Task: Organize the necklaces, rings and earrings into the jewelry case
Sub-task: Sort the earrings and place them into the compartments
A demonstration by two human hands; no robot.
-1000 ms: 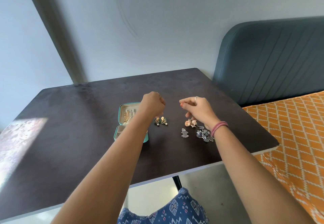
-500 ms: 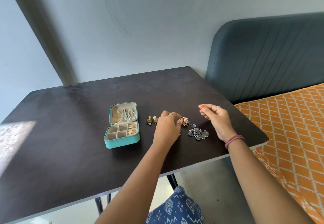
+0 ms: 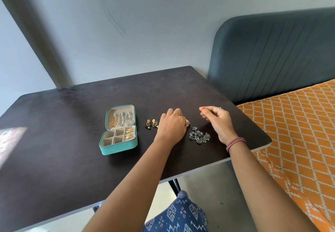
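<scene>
Little has moved: left hand [image 3: 171,129] still covers a pink earring [image 3: 188,122] mid-worktop [image 3: 54,159], grip unclear; right hand [image 3: 218,123] hovers curled, seemingly empty, near the right edge.

Person, seated; both forearms bare to the frame's lower edge, no sleeves showing.

Left hand [image 3: 172,128]: one thin gold-toned ring [image 3: 183,117] on a finger.

Right hand [image 3: 218,121]: one silver-toned ring [image 3: 219,109] on a finger; orange-red polish on the one nail that shows [image 3: 203,108]. At the wrist, a pink band [image 3: 235,143] wound in a few close strands.

Lap: dark blue garment [image 3: 181,215], printed with white geometric and zigzag motifs and small pink accents; its cut cannot be made out.
</scene>
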